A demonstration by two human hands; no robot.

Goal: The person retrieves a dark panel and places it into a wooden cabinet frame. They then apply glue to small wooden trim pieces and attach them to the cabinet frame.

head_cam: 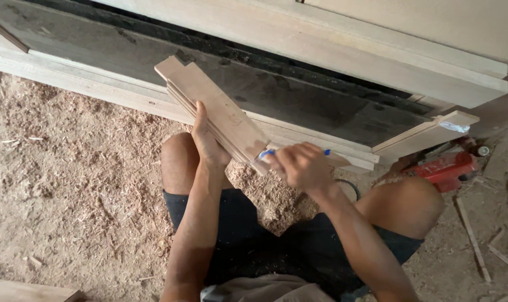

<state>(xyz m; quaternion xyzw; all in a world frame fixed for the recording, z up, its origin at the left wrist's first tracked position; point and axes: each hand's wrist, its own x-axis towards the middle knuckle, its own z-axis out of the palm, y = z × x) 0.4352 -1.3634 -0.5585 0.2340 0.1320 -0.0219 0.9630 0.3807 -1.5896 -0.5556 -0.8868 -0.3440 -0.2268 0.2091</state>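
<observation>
Head view, looking down at a seated person, knees bent, dark shorts, on a floor (pixel 69 184) covered in sawdust and shavings. Left hand (pixel 208 142), centre of frame, is closed around the lower edge of a stack of thin wooden slats (pixel 214 109); thumb up the near face, fingers hidden behind. Stack tilts from upper left down to lower right, top slat pale and flat-faced, lower end just beside the right hand. Right hand (pixel 301 165), right of centre, is closed on a blue pen (pixel 270 152); pen tip meets the lower end of the top slat, a bit of blue also showing past the knuckles. Behind the hands, across the upper frame: long pale timber boards (pixel 343 53) lying diagonally with a dark panel (pixel 153 53) between them. Short slat (pixel 427 134) rests on the board edge at right. Red tool (pixel 449 168) on the floor at right, beside the right knee; kind cannot be told. Loose wood strips (pixel 472 235) lie at lower right
</observation>
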